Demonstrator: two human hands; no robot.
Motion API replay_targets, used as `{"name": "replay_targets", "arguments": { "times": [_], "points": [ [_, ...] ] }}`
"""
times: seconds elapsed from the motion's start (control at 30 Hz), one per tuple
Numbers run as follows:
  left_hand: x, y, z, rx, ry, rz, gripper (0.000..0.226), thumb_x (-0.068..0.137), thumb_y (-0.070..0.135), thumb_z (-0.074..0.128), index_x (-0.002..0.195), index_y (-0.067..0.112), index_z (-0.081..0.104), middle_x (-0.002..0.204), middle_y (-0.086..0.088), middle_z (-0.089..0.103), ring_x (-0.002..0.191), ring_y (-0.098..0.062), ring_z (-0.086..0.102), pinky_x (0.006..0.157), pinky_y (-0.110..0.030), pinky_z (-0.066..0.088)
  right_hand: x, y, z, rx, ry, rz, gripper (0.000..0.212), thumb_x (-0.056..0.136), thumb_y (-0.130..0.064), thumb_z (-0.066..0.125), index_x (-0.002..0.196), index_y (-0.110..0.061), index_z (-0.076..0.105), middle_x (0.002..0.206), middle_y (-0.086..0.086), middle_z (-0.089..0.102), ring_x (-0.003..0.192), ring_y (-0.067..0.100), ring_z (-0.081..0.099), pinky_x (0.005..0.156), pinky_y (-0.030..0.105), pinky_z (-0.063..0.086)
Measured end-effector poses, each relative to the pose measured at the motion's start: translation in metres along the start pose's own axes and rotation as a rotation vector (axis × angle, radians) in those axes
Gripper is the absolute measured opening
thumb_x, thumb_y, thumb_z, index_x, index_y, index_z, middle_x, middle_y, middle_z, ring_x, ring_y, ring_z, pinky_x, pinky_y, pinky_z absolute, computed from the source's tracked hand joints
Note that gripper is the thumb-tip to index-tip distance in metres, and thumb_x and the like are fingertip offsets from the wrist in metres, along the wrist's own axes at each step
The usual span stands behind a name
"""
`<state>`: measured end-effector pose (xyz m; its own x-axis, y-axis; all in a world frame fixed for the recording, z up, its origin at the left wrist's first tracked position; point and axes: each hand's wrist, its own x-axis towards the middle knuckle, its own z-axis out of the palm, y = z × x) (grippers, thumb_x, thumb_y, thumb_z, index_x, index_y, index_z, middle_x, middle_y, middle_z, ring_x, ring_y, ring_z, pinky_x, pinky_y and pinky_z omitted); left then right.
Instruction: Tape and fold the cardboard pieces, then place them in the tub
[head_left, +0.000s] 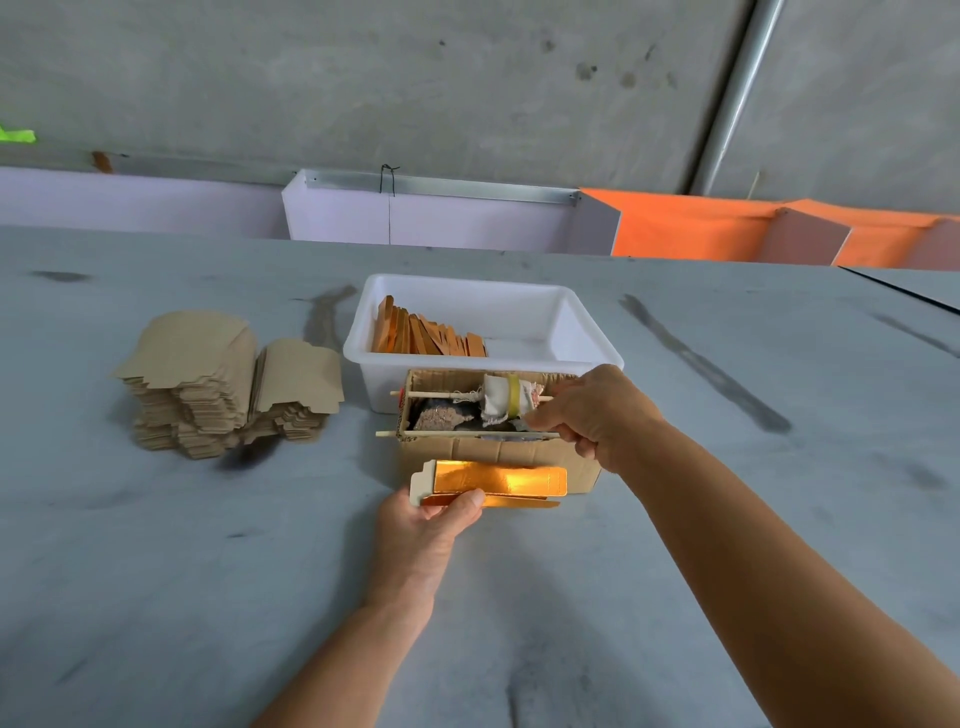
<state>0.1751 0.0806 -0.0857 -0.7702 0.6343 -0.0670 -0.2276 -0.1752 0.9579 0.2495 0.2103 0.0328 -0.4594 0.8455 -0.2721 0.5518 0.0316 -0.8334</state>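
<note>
Your two bare arms reach up from the bottom of the frame over a grey table (156, 571). Near the middle, your left hand (431, 519) holds a gold cardboard piece (498, 480). Your thumb lies on top of its folded front edge and your fingers curl under it. The piece is shiny gold inside with a pale edge on the left, and it sits just in front of a brown cardboard box (467, 452), touching or almost touching its front wall.

A little higher and to the right, your right hand (597, 415) reaches into the open top of that box. Its fingers are bent and pinch something at the right end of a roll with yellow tape (511, 397) round it. You cannot tell just what the fingertips have hold of. The roll sits on a thin wooden stick (441, 396) that runs across the box. A second stick (441, 432) runs across nearer to you. Dark, rough lumps lie in the bottom of the box.

Right behind the box stands a white plastic tub (571, 332). A row of folded orange-gold pieces (426, 335) leans in its left half.

At the left of the frame, well apart from the tub, two stacks of flat brown cardboard pieces (218, 379) rest side by side on the table.

Along the far edge of the table run pale purple panels (441, 223) and orange panels (691, 228), with a grey concrete wall (415, 78) above.
</note>
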Motion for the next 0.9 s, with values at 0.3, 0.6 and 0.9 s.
{"name": "replay_targets", "arguments": {
  "times": [0.3,0.6,0.9],
  "points": [
    [-0.001,-0.001,0.0,0.045,0.022,0.007,0.012,0.077,-0.001,0.072,0.083,0.01,0.07,0.074,-0.004,0.073,0.078,-0.024,0.07,0.088,-0.042,0.053,-0.016,0.032,0.005,0.202,0.038,-0.012,0.031,0.072,-0.003,0.079,0.088,-0.015,0.055,0.077,0.005,0.052,0.067,0.015,0.045,0.051,0.024,0.031],
    [-0.006,0.0,0.0,0.01,0.072,-0.08,0.015,0.075,0.003,0.075,0.083,0.013,0.066,0.067,0.003,0.072,0.066,-0.014,0.072,0.057,-0.017,0.054,-0.018,0.049,0.018,0.293,0.054,-0.002,0.036,0.074,-0.01,0.079,0.102,-0.015,0.056,0.087,0.003,0.055,0.082,0.02,0.053,0.056,0.024,0.04],
    [-0.012,0.004,-0.003,-0.07,0.097,-0.105,0.016,0.074,-0.002,0.074,0.085,0.006,0.066,0.068,-0.002,0.073,0.068,-0.02,0.072,0.056,-0.018,0.055,-0.02,0.059,0.023,0.285,0.127,-0.036,0.036,0.074,-0.012,0.079,0.1,-0.016,0.055,0.093,0.008,0.06,0.068,0.013,0.05,0.049,0.022,0.035]
  ]
}}
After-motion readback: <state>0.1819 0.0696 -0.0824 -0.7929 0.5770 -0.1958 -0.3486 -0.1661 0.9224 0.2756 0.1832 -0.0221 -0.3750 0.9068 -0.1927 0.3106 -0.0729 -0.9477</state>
